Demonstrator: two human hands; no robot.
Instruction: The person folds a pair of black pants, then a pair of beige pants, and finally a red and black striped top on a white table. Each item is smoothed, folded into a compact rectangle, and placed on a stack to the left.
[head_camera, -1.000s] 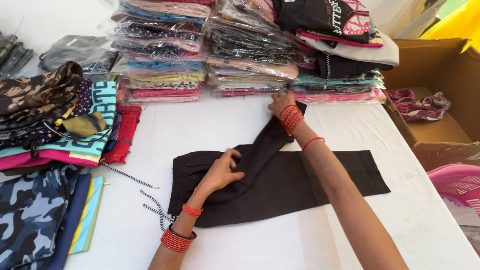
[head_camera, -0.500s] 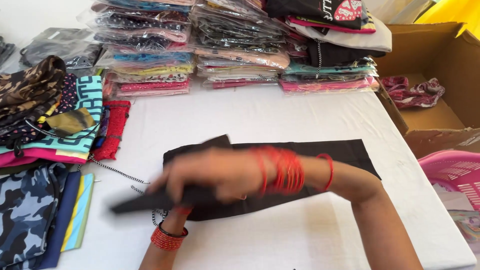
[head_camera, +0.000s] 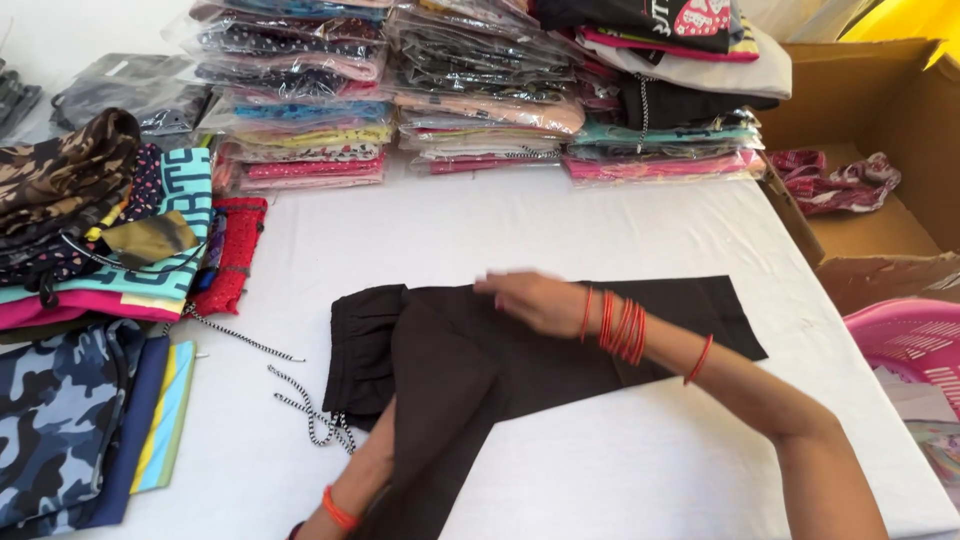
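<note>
**Hidden / unclear bits**

My left hand (head_camera: 375, 470) is mostly under the folded black trousers (head_camera: 520, 350), grip not visible. Right hand (head_camera: 530, 300) fingertips motion-blurred. Pink basket (head_camera: 900, 340) and cardboard box (head_camera: 880, 130) cut off at right edge.

We see our right hand (head_camera: 530, 300) lying flat, palm down, on a pair of black trousers (head_camera: 560, 340) spread over the white table (head_camera: 620, 470); red bangles (head_camera: 620, 325) ring that wrist. Our left hand is hidden under a folded-over trouser leg (head_camera: 440, 430) below the right hand, with only the forearm and its orange bangle (head_camera: 338, 508) showing. A black-and-white drawstring (head_camera: 310, 410) trails just left of the waistband. Beyond the right hand stand stacks of bagged garments (head_camera: 480, 100); to its right, a cardboard box (head_camera: 880, 200) and pink basket (head_camera: 915, 345).
</note>
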